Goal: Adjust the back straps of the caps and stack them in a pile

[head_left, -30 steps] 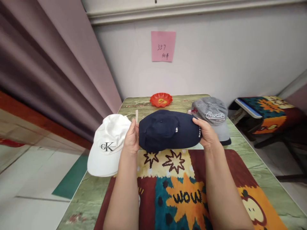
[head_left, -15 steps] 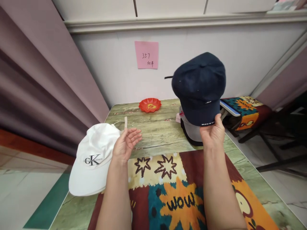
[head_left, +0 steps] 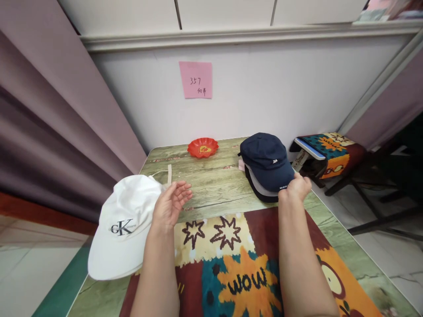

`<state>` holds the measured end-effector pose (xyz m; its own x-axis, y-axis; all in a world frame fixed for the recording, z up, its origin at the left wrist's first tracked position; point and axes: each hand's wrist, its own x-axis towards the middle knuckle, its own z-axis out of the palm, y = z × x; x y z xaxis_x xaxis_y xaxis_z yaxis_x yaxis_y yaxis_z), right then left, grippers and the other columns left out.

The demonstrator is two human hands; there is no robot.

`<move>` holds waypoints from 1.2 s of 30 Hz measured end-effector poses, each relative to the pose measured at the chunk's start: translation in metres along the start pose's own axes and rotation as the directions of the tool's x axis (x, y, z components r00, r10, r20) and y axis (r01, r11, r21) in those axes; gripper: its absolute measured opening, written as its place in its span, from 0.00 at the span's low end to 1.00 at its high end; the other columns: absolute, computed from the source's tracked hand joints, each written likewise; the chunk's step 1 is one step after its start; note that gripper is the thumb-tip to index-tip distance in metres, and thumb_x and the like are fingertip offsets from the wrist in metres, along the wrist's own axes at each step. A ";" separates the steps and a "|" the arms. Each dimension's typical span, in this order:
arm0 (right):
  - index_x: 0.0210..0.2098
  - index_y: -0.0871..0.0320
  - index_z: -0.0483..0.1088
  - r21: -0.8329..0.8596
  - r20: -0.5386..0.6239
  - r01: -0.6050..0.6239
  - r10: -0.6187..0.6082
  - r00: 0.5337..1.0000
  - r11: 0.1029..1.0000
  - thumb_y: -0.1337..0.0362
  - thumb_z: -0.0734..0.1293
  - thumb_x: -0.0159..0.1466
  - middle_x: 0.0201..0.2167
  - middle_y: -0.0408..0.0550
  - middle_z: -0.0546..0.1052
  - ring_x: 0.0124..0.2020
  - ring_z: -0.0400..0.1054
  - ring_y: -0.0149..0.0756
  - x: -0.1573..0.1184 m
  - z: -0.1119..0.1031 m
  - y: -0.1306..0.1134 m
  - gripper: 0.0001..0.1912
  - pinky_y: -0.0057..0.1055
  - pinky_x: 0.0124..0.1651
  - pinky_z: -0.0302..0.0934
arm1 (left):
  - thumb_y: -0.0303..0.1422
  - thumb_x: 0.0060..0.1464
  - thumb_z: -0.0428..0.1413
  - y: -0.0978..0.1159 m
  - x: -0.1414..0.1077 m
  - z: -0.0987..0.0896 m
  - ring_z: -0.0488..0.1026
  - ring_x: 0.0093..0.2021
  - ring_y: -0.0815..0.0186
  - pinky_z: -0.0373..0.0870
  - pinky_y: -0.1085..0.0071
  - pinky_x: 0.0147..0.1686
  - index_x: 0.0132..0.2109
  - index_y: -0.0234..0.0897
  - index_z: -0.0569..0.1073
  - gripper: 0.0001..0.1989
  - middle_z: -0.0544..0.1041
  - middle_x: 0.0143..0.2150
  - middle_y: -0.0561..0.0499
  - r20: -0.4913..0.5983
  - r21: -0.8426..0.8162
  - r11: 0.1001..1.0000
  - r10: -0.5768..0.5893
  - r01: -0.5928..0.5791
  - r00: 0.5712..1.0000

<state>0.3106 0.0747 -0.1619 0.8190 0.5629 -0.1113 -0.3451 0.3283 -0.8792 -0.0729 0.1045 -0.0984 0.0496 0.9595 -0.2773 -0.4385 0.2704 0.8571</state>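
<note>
Left hand (head_left: 170, 204): bare, slender fingers
Left forearm (head_left: 159, 270): bare, broadening behind the hand
Right hand (head_left: 295, 187): bare too
Right forearm (head_left: 302, 259): uncovered, wider away from the hand

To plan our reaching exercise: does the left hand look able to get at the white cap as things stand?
Probably yes: the left hand is open, right beside the white cap, and nothing appears to cover the cap's crown.

bright, diffuse light; soft shadows; stretched edges; mostly sharp
</note>
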 end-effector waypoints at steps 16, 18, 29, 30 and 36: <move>0.67 0.60 0.58 -0.927 0.081 0.191 -0.326 0.942 0.322 0.52 0.72 0.55 0.69 0.69 0.60 0.70 0.51 0.64 -0.048 0.023 0.004 0.45 0.66 0.67 0.41 | 0.38 0.53 0.63 -0.002 -0.004 0.001 0.80 0.31 0.65 0.78 0.68 0.37 0.41 0.31 0.77 0.13 0.83 0.34 0.45 -0.031 0.091 0.992 0.087 -0.084 0.996; 0.67 0.60 0.58 -0.931 0.076 0.188 -0.337 0.938 0.314 0.51 0.72 0.55 0.69 0.70 0.60 0.70 0.52 0.65 -0.048 0.021 0.008 0.45 0.68 0.66 0.41 | 0.39 0.52 0.64 -0.003 -0.006 0.001 0.79 0.31 0.65 0.77 0.68 0.37 0.40 0.31 0.77 0.15 0.82 0.34 0.45 -0.033 0.097 0.991 0.098 -0.094 0.995; 0.58 0.62 0.72 -0.582 0.419 0.792 -0.768 0.485 0.183 0.60 0.70 0.61 0.58 0.66 0.74 0.61 0.67 0.60 -0.078 0.044 -0.008 0.27 0.56 0.63 0.60 | 0.39 0.53 0.62 -0.008 -0.012 -0.002 0.74 0.33 0.66 0.70 0.69 0.35 0.42 0.38 0.72 0.13 0.78 0.38 0.48 -0.116 0.523 0.745 0.542 -0.413 0.832; 0.52 0.61 0.76 -0.524 0.462 0.827 -0.748 0.478 0.204 0.61 0.68 0.63 0.51 0.62 0.79 0.55 0.73 0.56 -0.083 0.048 -0.008 0.20 0.53 0.59 0.65 | 0.38 0.53 0.62 -0.005 -0.013 -0.005 0.74 0.36 0.64 0.71 0.67 0.39 0.43 0.38 0.72 0.12 0.78 0.40 0.47 -0.110 0.630 0.635 0.642 -0.446 0.759; 0.46 0.57 0.80 -0.519 0.514 0.703 -0.479 0.712 0.487 0.53 0.66 0.68 0.35 0.50 0.83 0.36 0.80 0.47 -0.100 0.056 0.004 0.17 0.44 0.43 0.73 | 0.32 0.52 0.62 0.030 -0.029 -0.039 0.65 0.61 0.49 0.58 0.54 0.62 0.50 0.38 0.72 0.17 0.72 0.58 0.38 -0.092 0.977 0.154 0.929 -0.149 0.358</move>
<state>0.2018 0.0624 -0.1285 0.5127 0.6330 0.5800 0.6451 0.1618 -0.7468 -0.1224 0.0815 -0.0817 -0.4720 0.5872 0.6576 0.8018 -0.0242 0.5971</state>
